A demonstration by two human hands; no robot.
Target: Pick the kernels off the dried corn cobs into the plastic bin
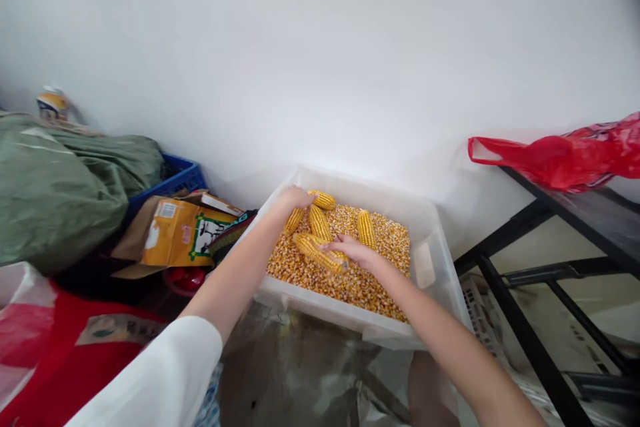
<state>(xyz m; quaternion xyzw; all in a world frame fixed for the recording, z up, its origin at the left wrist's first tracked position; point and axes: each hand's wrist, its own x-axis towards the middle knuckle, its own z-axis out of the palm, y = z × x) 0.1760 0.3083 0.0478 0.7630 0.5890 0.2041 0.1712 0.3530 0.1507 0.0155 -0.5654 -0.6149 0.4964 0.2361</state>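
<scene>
A clear plastic bin [425,223] sits on the floor against the white wall, filled with loose yellow corn kernels [380,280] and several whole corn cobs. My left hand [295,198] reaches to the bin's far left corner and touches a cob [323,199] there. My right hand [353,250] rests on a long cob [315,250] lying across the kernels, fingers curled over it. Another cob [367,228] lies untouched to the right, and one more [320,221] between my hands.
An orange cardboard box [175,233], a blue crate [177,177] and a green sack [60,187] lie to the left. A red bag [45,353] is at the lower left. A black metal rack [540,240] with a red plastic bag [565,157] stands on the right.
</scene>
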